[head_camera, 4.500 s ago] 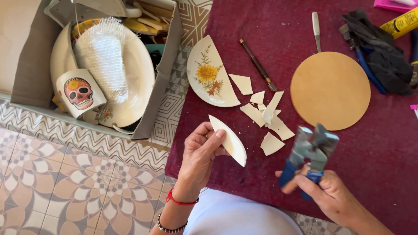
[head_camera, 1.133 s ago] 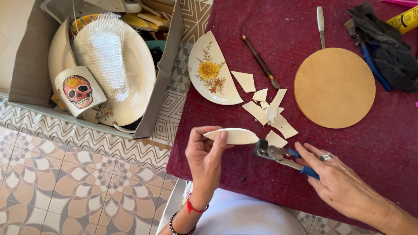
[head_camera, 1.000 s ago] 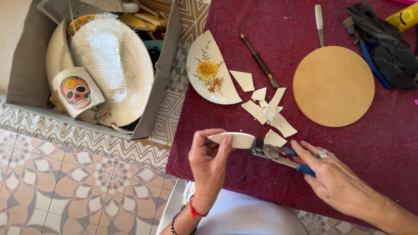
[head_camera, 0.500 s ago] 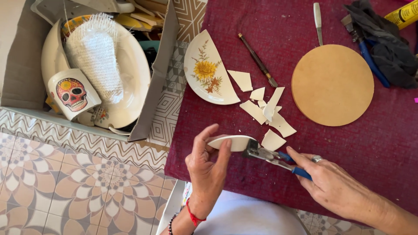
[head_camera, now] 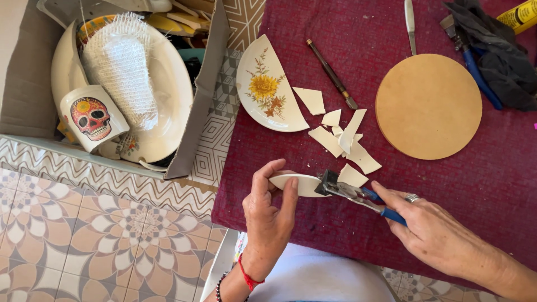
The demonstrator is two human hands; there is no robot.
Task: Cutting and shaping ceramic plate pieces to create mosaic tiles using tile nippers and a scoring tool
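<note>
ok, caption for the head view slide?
Left hand holds a plate shard; right hand bites it with blue-handled nippers.

Maroon tablecloth [head_camera: 335, 235]; cream plate shard [head_camera: 267, 89], yellow flower; blue-handled nippers [head_camera: 358, 196]; tan disc [head_camera: 428, 106]; white mug [head_camera: 92, 116], red skull.

Seven shards [head_camera: 326, 140] (one held), two hands [head_camera: 270, 215]

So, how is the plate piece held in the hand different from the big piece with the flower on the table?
The held piece is plain cream, while the flower piece shows a yellow flower print. The held piece is narrow and small; the flower piece is much wider. The left hand grips the held piece with the nippers at its edge; the flower piece lies untouched on the red cloth. Both have one curved edge.
</note>
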